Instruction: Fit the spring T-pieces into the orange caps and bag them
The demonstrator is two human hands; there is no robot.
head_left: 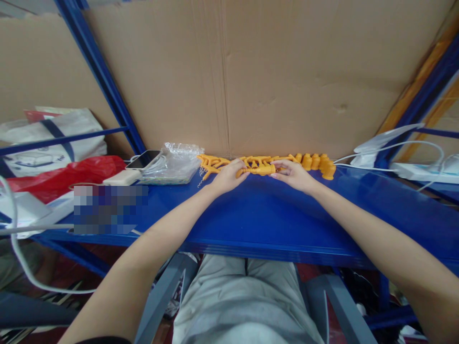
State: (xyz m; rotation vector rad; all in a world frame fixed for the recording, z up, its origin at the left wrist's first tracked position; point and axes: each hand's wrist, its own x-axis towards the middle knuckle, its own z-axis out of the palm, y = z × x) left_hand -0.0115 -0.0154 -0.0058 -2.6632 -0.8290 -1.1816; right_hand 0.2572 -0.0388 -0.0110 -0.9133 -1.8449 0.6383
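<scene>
Nearest the camera: grey trousers point(247, 301) on the person's lap, under the front edge of a blue shelf point(272, 220). Both bare forearms reach forward across the shelf to its back edge. Left hand point(227, 176) lies knuckles up, fingers curled over the left end of an orange plastic part point(261, 168); right hand point(294, 174) pinches the same part's right end between thumb and fingers. So both hands are closed on it, meeting at the middle. The part is bright orange, a short ribbed cylinder, lying flat on the shelf against the cardboard. It sits in a row of like orange pieces: branched frames point(212, 164) with thin struts to the left, touching the left hand, and a line of small upright bell-shaped caps point(319, 164) to the right, just beside the right hand. Left of the frames, a clear plastic bag point(175, 162), a phone point(143, 159) and a white power bank point(122, 177) with cable. Farther left, a red bag point(60, 177) and a white tote point(50, 138). Right end of shelf: a white power strip point(419, 171) with white cables point(394, 145). Behind it all, a cardboard wall point(272, 71) and blue rack posts point(103, 76).
</scene>
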